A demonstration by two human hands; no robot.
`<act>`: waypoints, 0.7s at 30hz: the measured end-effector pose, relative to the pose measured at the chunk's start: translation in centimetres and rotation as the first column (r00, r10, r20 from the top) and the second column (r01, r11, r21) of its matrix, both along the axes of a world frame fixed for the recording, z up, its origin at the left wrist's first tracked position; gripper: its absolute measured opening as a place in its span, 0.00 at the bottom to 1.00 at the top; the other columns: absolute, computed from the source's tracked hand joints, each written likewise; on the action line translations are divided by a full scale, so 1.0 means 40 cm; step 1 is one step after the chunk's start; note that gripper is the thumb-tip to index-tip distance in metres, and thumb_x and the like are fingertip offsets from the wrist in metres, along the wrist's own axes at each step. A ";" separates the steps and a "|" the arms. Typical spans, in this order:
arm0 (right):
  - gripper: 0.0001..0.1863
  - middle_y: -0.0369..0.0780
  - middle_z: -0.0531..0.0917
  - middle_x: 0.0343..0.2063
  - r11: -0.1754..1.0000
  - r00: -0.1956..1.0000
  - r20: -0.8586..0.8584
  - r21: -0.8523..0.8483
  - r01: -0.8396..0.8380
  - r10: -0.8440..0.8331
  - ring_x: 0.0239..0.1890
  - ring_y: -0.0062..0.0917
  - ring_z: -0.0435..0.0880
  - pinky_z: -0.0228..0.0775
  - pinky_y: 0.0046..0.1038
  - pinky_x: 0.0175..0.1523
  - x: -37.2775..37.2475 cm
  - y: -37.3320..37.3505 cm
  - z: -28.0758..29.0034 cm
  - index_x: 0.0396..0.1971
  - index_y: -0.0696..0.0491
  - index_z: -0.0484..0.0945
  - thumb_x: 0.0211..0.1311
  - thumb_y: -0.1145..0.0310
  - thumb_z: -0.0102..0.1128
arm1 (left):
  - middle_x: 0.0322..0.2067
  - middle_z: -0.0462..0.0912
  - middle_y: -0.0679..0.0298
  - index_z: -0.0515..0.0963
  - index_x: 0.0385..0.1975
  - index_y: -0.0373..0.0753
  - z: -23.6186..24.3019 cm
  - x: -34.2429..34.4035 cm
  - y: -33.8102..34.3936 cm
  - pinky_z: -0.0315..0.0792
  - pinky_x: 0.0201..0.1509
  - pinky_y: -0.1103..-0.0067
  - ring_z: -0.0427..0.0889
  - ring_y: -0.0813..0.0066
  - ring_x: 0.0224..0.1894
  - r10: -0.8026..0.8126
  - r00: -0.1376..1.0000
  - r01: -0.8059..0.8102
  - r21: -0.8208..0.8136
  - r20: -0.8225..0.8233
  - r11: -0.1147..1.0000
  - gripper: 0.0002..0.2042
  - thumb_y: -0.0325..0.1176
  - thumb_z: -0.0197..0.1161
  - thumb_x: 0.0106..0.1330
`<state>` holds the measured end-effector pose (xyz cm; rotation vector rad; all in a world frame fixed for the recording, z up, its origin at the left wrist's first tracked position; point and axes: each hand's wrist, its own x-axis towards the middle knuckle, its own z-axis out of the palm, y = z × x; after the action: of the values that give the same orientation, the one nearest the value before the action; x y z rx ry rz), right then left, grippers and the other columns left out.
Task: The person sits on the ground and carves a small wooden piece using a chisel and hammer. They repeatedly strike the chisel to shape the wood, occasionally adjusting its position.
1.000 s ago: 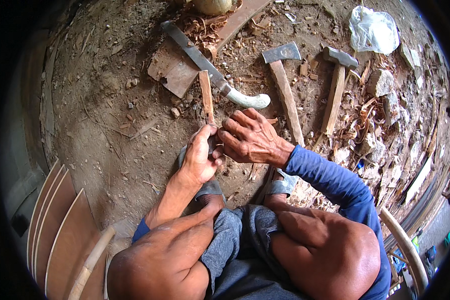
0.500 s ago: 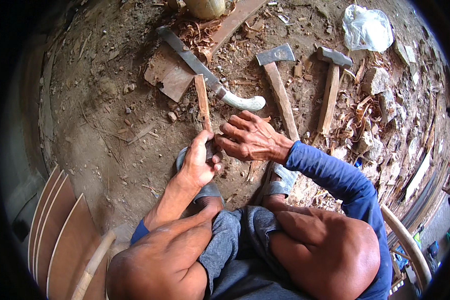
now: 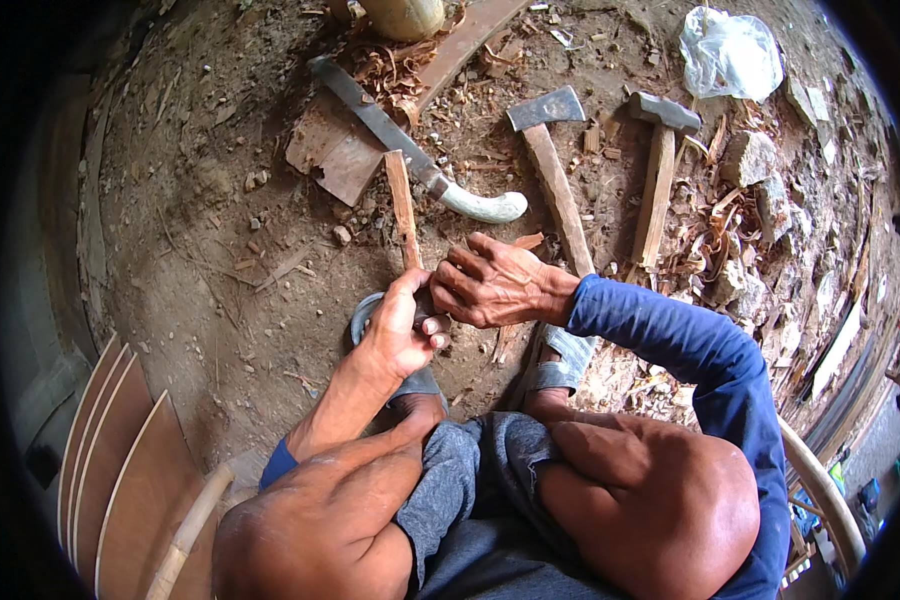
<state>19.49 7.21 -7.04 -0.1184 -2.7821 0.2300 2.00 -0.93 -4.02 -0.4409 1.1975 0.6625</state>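
Head view, differences first. Compared with one second ago, the knife (image 3: 382, 125), axe (image 3: 557, 175) and hammer (image 3: 657, 175) are showing slightly further to the left; their order on the ground (image 3: 200, 300) is staying the same. The right hand (image 3: 500, 285) is sitting slightly lower in the frame, while its sleeve (image 3: 660, 325) is showing a little higher at the cuff.

The left hand (image 3: 395, 325) is gripping the lower end of the stick (image 3: 402, 210), thumb uppermost. The stick is pointing away from the person, its free end showing just beside the knife's blade. The right hand is keeping its fingers curled, close against the left thumb; whether it is gripping anything cannot be told, the fingertips being hidden. Something dark is showing between the hands, too obscured to identify.

Containers: a clear plastic bag (image 3: 730, 52) is lying crumpled beyond the hammer; its contents, if any, cannot be made out. A pale round object (image 3: 405, 15) is being cut off by the top edge; whether it is a vessel cannot be told. Shavings (image 3: 390, 75) are lying just below it, beside the knife. The blade is resting across a board (image 3: 335, 150).
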 end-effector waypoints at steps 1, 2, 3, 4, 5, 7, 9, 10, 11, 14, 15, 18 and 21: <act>0.11 0.36 0.75 0.27 1.000 1.000 0.010 -0.008 -0.006 0.006 0.34 0.28 0.78 0.68 0.34 0.36 -0.002 -0.002 0.001 0.30 0.52 0.76 0.57 0.59 0.58 | 0.21 0.71 0.73 0.73 0.32 0.50 0.003 0.002 0.001 0.63 0.18 0.79 0.66 0.81 0.14 -0.003 1.000 0.002 -0.017 -0.007 1.000 0.13 0.48 0.49 0.75; 0.12 0.36 0.74 0.26 1.000 1.000 0.008 0.005 -0.010 0.010 0.33 0.28 0.78 0.68 0.34 0.37 -0.001 -0.002 0.002 0.30 0.52 0.77 0.56 0.58 0.59 | 0.21 0.71 0.73 0.73 0.32 0.50 0.006 0.005 0.001 0.63 0.17 0.78 0.65 0.81 0.14 -0.013 1.000 0.013 -0.003 -0.009 1.000 0.13 0.49 0.48 0.76; 0.12 0.36 0.75 0.26 1.000 1.000 -0.010 0.009 -0.010 0.010 0.33 0.28 0.78 0.68 0.34 0.37 -0.001 -0.002 0.003 0.30 0.52 0.77 0.55 0.58 0.59 | 0.20 0.71 0.73 0.73 0.33 0.50 0.010 0.008 0.000 0.64 0.17 0.78 0.65 0.81 0.14 -0.015 1.000 0.015 0.003 -0.011 1.000 0.14 0.49 0.48 0.76; 0.12 0.36 0.75 0.26 1.000 1.000 -0.014 0.012 -0.007 0.008 0.33 0.28 0.78 0.68 0.34 0.37 0.001 -0.001 0.004 0.30 0.52 0.77 0.55 0.58 0.59 | 0.20 0.71 0.74 0.73 0.33 0.50 0.013 0.014 0.001 0.64 0.17 0.77 0.65 0.81 0.13 -0.019 0.999 0.018 -0.018 -0.030 1.000 0.14 0.49 0.48 0.76; 0.12 0.36 0.75 0.26 1.000 1.000 -0.015 0.014 -0.010 0.010 0.33 0.28 0.78 0.68 0.34 0.37 0.004 0.001 0.005 0.30 0.52 0.77 0.55 0.58 0.59 | 0.20 0.72 0.73 0.73 0.33 0.50 0.015 0.020 0.000 0.64 0.16 0.78 0.64 0.82 0.13 -0.034 0.999 0.035 0.013 -0.036 0.999 0.14 0.50 0.48 0.75; 0.13 0.37 0.75 0.27 1.000 0.999 -0.033 0.015 0.001 -0.001 0.32 0.29 0.79 0.68 0.34 0.36 0.010 0.003 0.007 0.30 0.52 0.77 0.54 0.58 0.60 | 0.21 0.72 0.73 0.74 0.33 0.50 0.018 0.031 -0.001 0.62 0.15 0.80 0.63 0.82 0.11 -0.059 0.994 0.062 0.030 -0.089 0.998 0.13 0.50 0.50 0.74; 0.13 0.37 0.76 0.27 1.000 0.999 -0.050 0.015 0.013 -0.012 0.31 0.29 0.79 0.68 0.33 0.35 0.012 0.004 0.009 0.30 0.52 0.77 0.53 0.58 0.60 | 0.20 0.72 0.72 0.74 0.33 0.49 0.018 0.043 -0.003 0.62 0.14 0.80 0.63 0.81 0.11 -0.108 0.977 0.115 0.029 -0.183 0.993 0.14 0.50 0.50 0.74; 0.13 0.38 0.76 0.27 1.000 0.998 -0.058 0.013 0.023 -0.022 0.31 0.29 0.78 0.67 0.33 0.34 0.012 0.004 0.009 0.30 0.52 0.77 0.53 0.58 0.60 | 0.20 0.72 0.72 0.73 0.33 0.48 0.018 0.045 -0.004 0.62 0.14 0.80 0.62 0.80 0.11 -0.130 0.964 0.140 0.028 -0.230 0.990 0.15 0.51 0.49 0.74; 0.13 0.38 0.76 0.27 1.000 0.998 -0.065 0.010 0.017 -0.017 0.31 0.29 0.78 0.67 0.33 0.34 0.013 0.004 0.010 0.30 0.52 0.77 0.53 0.58 0.60 | 0.19 0.71 0.71 0.73 0.33 0.47 0.018 0.046 -0.005 0.61 0.14 0.80 0.62 0.80 0.11 -0.138 0.948 0.164 0.069 -0.287 0.984 0.15 0.50 0.49 0.74; 0.12 0.38 0.76 0.27 0.996 0.992 -0.094 0.005 0.085 -0.084 0.31 0.28 0.78 0.64 0.32 0.32 0.016 0.007 0.009 0.30 0.52 0.77 0.53 0.59 0.59 | 0.16 0.69 0.69 0.72 0.32 0.44 0.019 0.045 -0.007 0.60 0.13 0.79 0.62 0.78 0.11 -0.117 0.908 0.195 0.158 -0.403 0.968 0.16 0.49 0.49 0.75; 0.12 0.38 0.76 0.27 0.996 0.991 -0.098 -0.015 0.092 -0.093 0.30 0.28 0.78 0.64 0.32 0.32 0.016 0.008 0.009 0.30 0.52 0.77 0.53 0.59 0.59 | 0.16 0.69 0.69 0.72 0.32 0.45 0.021 0.042 -0.008 0.61 0.13 0.79 0.62 0.78 0.10 -0.124 0.917 0.196 0.158 -0.378 0.968 0.16 0.50 0.49 0.75; 0.18 0.38 0.76 0.29 0.990 0.987 -0.108 -0.085 0.112 -0.121 0.33 0.29 0.79 0.68 0.33 0.33 0.020 0.007 0.006 0.40 0.56 0.79 0.56 0.58 0.59 | 0.16 0.69 0.68 0.72 0.34 0.45 0.027 0.033 -0.011 0.62 0.13 0.79 0.62 0.78 0.10 -0.143 0.938 0.200 0.156 -0.316 0.967 0.17 0.52 0.49 0.75; 0.20 0.37 0.77 0.30 0.994 0.997 -0.016 -0.079 0.071 -0.072 0.35 0.28 0.79 0.70 0.31 0.34 0.021 0.002 0.003 0.48 0.56 0.80 0.58 0.61 0.58 | 0.16 0.70 0.67 0.71 0.35 0.46 0.027 0.030 -0.014 0.63 0.13 0.78 0.62 0.77 0.09 -0.159 0.937 0.196 0.093 -0.310 0.976 0.18 0.54 0.48 0.76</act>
<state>20.35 7.30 -6.90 -0.2333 -2.7447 0.3205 3.20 -1.49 -2.96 -0.1264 1.4567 0.6567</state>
